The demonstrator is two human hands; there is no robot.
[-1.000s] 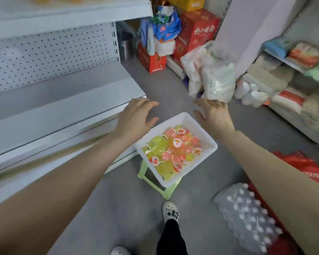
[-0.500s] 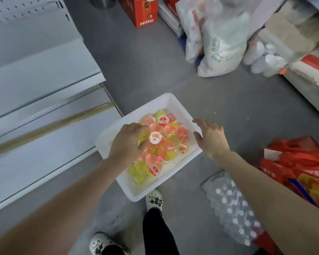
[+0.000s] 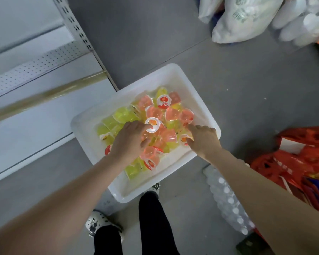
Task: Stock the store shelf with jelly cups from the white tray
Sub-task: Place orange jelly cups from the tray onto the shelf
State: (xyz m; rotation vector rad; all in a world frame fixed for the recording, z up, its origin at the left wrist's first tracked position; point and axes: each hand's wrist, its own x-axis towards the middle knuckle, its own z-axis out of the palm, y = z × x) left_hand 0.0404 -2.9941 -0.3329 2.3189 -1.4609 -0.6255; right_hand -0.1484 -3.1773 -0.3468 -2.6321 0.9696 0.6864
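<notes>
A white tray (image 3: 175, 74) sits in front of me, filled with several pink and yellow jelly cups (image 3: 171, 115). My left hand (image 3: 129, 140) is down in the pile with its fingers curled round a pink jelly cup (image 3: 152, 125) that has a white lid. My right hand (image 3: 203, 138) reaches in at the tray's right side, thumb and finger pinching a small jelly cup (image 3: 185, 139). The white store shelf (image 3: 35, 115) lies to the left, its lower boards bare.
White plastic bags (image 3: 243, 19) lie on the grey floor at the top right. A red bag (image 3: 302, 159) and a wrapped pack of water bottles (image 3: 228, 199) sit to the right. My legs and patterned shoes (image 3: 98, 225) are below the tray.
My view tilted down over the tray. My left hand sank deeper into the cups and closed on one. My right hand moved from the tray's rim into the cups.
</notes>
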